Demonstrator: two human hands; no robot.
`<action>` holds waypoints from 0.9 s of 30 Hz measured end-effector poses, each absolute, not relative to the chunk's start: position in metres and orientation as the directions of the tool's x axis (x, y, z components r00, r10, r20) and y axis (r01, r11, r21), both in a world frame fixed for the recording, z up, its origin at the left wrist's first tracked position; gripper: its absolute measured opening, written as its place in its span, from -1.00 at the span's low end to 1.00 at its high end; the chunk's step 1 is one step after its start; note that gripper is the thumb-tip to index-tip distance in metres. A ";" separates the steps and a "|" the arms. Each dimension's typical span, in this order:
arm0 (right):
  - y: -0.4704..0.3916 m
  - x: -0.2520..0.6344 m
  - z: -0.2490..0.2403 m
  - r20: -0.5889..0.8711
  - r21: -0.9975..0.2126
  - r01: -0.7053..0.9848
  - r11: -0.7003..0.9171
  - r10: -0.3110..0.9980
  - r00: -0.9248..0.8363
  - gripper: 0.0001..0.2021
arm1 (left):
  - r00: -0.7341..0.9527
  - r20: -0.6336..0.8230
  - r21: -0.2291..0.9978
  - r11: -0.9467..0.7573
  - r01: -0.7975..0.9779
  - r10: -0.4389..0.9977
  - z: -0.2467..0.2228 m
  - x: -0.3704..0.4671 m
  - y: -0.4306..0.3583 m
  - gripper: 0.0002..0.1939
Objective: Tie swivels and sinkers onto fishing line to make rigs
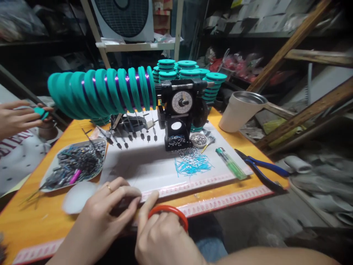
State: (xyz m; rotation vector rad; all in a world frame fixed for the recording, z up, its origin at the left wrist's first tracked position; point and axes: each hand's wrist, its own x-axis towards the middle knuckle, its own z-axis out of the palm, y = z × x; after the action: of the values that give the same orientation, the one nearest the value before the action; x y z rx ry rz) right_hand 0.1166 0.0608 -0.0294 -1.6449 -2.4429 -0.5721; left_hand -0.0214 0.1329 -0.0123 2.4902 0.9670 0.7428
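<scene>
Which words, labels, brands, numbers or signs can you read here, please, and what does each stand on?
"ETER", in red letters on the shirt at the left; partly hidden and blurred, so uncertain.
Too small or blurred to read: the markings on the board's tape.
Too small or blurred to read: the markings on the table's tape.
Too small to read: the markings on the round dial.
I can read no other text.

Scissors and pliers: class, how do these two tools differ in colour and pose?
The scissors show a red handle; the pliers have one blue handle and one dark. The scissors are in the right hand, while the pliers lie on the table. Both are hand tools.
</scene>
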 end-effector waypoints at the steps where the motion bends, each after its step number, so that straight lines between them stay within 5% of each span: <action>1: 0.059 0.123 -0.024 0.341 0.239 0.909 0.342 0.847 -0.408 -0.60 | 0.621 0.343 0.503 -0.696 0.512 0.705 -0.011 -0.020 0.133 -0.91; 13: 0.052 0.147 0.003 0.296 0.292 0.864 0.411 0.820 -0.490 -0.67 | 0.591 0.357 0.456 -0.687 0.565 0.723 -0.007 -0.013 0.131 -0.85; 18: 0.047 0.166 -0.006 0.229 0.314 0.856 0.411 0.842 -0.488 -0.53 | 0.587 0.330 0.410 -0.672 0.616 0.739 -0.006 -0.012 0.131 -0.85; 21: 0.040 0.182 -0.020 0.311 0.118 0.899 0.422 0.844 -0.437 -0.55 | 0.541 0.436 0.419 -0.694 0.586 0.719 -0.006 -0.012 0.125 -0.87; 24: 0.031 0.184 -0.034 0.302 -0.335 0.843 0.422 0.895 -0.328 -0.68 | 0.427 0.603 0.443 -0.728 0.522 0.674 -0.006 -0.012 0.111 -0.85; 27: 0.027 0.172 -0.037 0.137 -0.666 0.684 0.296 0.951 -0.277 -0.48 | 0.331 0.630 0.534 -0.701 0.473 0.703 -0.006 -0.009 0.095 -0.79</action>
State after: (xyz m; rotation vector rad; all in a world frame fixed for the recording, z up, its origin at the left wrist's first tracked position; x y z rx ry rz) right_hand 0.1724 0.0274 -0.0373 -1.4534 -2.0487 0.6728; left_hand -0.0090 0.0951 -0.0062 2.3430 1.0615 1.3057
